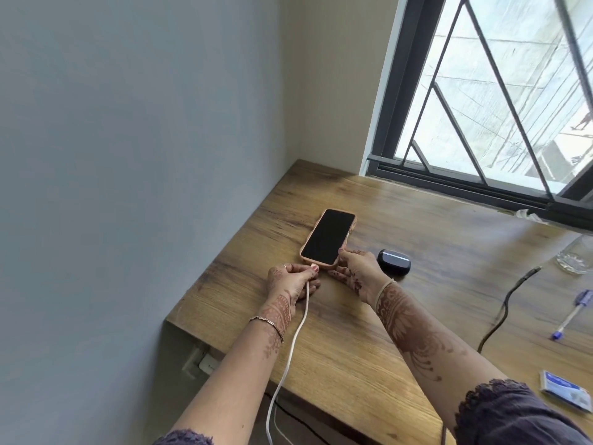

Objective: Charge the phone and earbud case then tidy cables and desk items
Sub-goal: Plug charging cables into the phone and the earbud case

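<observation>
I see the left hand (pixel 290 277) pinching the white cable (pixel 293 342) plug at the phone (pixel 327 237) bottom edge; right hand (pixel 356 268) clamps the phone's corner. Can't tell if it's seated. Earbud case (pixel 394 261) right of the phone is uncabled, and black cable (pixel 507 308), pen (pixel 569 316) still loose on the counter (pixel 353 348).

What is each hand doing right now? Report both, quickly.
Left hand: closed, pinching the plug end of the white charging cable at the phone's bottom edge.
Right hand: closed, gripping the phone at its bottom corner.
</observation>
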Demonstrator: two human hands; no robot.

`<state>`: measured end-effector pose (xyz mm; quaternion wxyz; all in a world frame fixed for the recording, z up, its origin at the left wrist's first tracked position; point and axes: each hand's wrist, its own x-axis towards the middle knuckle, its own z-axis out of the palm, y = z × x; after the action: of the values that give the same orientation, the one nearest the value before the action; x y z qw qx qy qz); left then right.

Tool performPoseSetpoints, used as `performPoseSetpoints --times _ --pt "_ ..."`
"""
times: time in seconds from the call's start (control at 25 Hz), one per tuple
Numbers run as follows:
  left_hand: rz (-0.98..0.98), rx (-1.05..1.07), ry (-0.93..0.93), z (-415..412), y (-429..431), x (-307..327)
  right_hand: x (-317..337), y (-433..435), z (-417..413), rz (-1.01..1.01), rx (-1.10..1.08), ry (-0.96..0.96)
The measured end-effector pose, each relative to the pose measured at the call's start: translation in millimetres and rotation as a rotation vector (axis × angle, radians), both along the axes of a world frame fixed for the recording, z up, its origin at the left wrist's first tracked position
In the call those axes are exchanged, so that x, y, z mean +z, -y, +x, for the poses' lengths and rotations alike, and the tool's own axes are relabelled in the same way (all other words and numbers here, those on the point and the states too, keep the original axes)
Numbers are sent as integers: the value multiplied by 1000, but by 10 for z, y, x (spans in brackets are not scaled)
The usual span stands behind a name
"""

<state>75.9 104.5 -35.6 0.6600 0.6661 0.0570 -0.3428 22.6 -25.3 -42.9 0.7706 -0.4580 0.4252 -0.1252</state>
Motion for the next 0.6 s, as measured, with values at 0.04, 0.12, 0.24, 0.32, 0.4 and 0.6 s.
performPoseSetpoints --times 0.04,0.12,0.24,0.32,0.4,0.6 --pt "18 11 16 -1 0 -20 -30 -8 18 -43 -7 -30" --pt "83 25 92 -17 16 -24 -86 -4 28 -224 -2 -131" --pt "316 -20 350 -39 60 -14 -99 6 -22 -391 19 -227" --pt "476 -74 503 -43 72 1 -94 14 -48 -472 25 -281" --pt "540 -105 545 -53 70 5 -96 2 -60 -567 54 -333" --pt "572 -110 586 -37 72 -23 -143 -36 -91 -693 124 -389"
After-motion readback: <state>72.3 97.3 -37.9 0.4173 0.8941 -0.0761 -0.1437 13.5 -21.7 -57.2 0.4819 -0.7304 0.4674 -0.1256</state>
